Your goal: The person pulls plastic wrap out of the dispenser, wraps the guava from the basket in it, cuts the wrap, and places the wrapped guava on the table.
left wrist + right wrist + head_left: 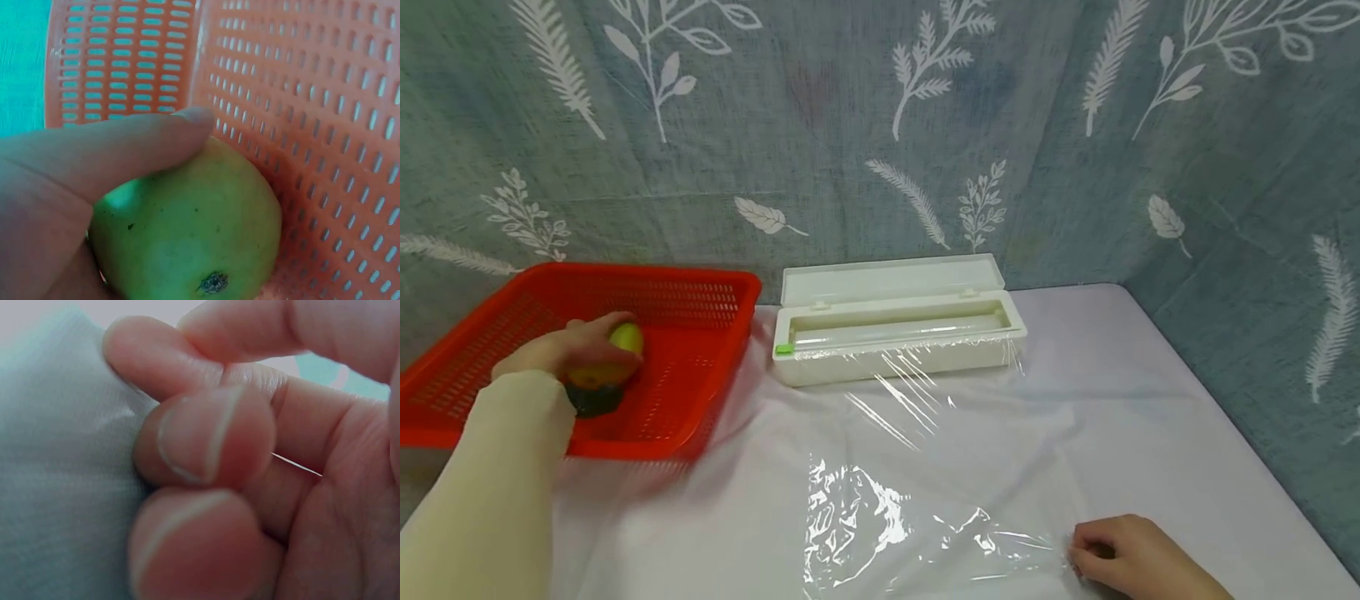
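Note:
My left hand (567, 346) reaches into a red plastic basket (715, 392) and grips a round green fruit (194, 225) with a dark, dry blossom end. The thumb (144, 144) lies over its upper side; the other fingers are mostly hidden. Beneath the hand are a brownish-orange fruit (597, 377) and a dark green one (593, 402). At the lower right my right hand (1138, 557), its fingers curled, pinches the corner of a clear sheet of plastic wrap (880, 500). The sheet runs over the table from a white wrap dispenser (784, 367).
The dispenser's lid (891, 279) stands raised, a wrap roll (902, 329) inside, and a green tab (784, 349) sits at its left front corner. A white cloth (1150, 417) covers the table. A grey-green leaf-patterned curtain (835, 108) hangs behind and at the right.

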`<state>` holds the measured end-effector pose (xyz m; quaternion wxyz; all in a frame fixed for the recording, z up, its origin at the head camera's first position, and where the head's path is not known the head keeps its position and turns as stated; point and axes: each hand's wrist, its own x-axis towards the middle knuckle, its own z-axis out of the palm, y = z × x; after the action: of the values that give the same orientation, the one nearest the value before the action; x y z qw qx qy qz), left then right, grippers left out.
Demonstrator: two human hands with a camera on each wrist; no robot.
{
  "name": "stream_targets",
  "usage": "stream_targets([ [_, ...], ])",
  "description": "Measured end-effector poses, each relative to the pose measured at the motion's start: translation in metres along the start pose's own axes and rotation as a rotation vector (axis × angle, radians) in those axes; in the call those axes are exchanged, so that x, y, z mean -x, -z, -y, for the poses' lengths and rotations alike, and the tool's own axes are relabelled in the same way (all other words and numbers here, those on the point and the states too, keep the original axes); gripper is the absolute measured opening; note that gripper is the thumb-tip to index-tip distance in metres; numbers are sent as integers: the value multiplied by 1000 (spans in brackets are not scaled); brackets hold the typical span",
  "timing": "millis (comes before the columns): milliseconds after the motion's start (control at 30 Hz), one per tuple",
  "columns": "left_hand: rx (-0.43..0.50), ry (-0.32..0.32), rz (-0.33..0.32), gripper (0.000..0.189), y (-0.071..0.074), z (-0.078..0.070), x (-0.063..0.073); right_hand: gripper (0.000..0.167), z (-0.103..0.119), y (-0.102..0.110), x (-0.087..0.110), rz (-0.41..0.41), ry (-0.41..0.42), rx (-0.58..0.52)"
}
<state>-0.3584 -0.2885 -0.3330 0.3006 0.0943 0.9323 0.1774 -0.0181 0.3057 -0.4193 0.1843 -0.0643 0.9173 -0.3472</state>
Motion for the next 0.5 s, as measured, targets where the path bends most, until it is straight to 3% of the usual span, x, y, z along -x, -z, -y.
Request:
stream_targets([
  [233, -80, -67, -61, 84, -9, -5, 6, 18, 3, 0, 4, 9, -31, 31],
  [500, -99, -177, -52, 72, -12, 1, 17, 24, 9, -2, 1, -40, -30, 86],
])
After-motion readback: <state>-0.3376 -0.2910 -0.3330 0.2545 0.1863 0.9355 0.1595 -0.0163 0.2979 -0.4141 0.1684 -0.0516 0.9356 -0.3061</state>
